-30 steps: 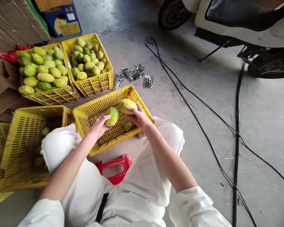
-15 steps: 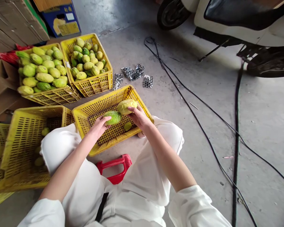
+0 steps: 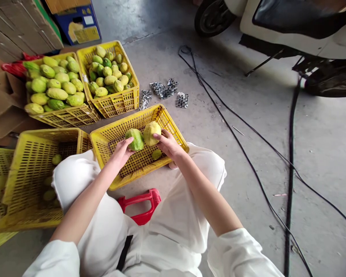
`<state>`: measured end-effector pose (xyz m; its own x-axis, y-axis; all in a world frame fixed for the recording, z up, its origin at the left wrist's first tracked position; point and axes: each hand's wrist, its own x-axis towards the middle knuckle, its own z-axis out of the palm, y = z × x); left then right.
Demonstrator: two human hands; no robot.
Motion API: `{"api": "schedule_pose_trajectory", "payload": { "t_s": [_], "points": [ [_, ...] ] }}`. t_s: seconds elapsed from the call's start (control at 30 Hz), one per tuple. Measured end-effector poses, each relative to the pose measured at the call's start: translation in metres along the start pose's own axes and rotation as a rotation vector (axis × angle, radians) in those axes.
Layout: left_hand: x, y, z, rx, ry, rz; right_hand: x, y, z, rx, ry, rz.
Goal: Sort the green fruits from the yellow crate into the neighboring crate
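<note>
My left hand (image 3: 123, 151) is closed on a mostly green, rounded fruit (image 3: 135, 139) with some yellow. A paler yellow, ridged fruit (image 3: 152, 133), its exact kind not clear, is gripped in my right hand (image 3: 167, 144). The two fruits are held side by side, close together, above a yellow plastic crate (image 3: 123, 125) with slotted walls. Inside that crate, a small yellow-green fruit (image 3: 156, 154) lies near the wall on my side.
Two crates (image 3: 115, 104) heaped with similar fruit stand beyond. Another crate (image 3: 40, 175) with several fruits is by my left knee. Crumpled wrappers (image 3: 164, 89), black cables (image 3: 242, 157), a parked scooter (image 3: 300, 42) and a red plastic stool (image 3: 152, 198) are also around me.
Both fruits have turned in my hands, now showing rounder ends. The yellow one stands more upright. My hands stay over the same crate, and the view has shifted slightly.
</note>
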<state>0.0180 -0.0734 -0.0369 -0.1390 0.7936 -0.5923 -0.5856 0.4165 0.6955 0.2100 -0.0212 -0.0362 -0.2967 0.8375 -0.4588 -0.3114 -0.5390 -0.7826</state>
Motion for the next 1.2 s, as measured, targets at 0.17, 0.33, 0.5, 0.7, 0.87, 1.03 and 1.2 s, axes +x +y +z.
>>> {"api": "schedule_pose_trajectory", "payload": {
  "t_s": [0.17, 0.33, 0.5, 0.7, 0.87, 1.03, 1.2],
  "points": [
    [-0.001, -0.001, 0.002, -0.029, 0.019, -0.015, 0.003, 0.000, -0.004, -0.049, -0.004, 0.033],
    [-0.002, 0.002, 0.005, -0.042, 0.058, -0.048, 0.001, -0.002, -0.005, -0.076, -0.013, 0.062],
    [-0.001, 0.000, 0.003, 0.001, 0.026, -0.047, 0.002, -0.002, -0.005, -0.064, 0.008, 0.059],
    [0.002, 0.001, -0.001, 0.007, -0.012, -0.009, 0.005, -0.001, -0.009, -0.031, 0.097, 0.062],
    [0.001, 0.006, 0.000, -0.012, 0.032, -0.021, 0.005, -0.001, -0.009, -0.033, 0.071, 0.056],
    [-0.001, 0.010, 0.000, -0.022, 0.062, -0.060, 0.003, 0.000, -0.005, -0.063, 0.056, 0.021],
    [-0.002, 0.012, 0.000, -0.013, 0.058, -0.028, 0.002, -0.001, -0.004, -0.070, 0.044, -0.018]
  ]
}}
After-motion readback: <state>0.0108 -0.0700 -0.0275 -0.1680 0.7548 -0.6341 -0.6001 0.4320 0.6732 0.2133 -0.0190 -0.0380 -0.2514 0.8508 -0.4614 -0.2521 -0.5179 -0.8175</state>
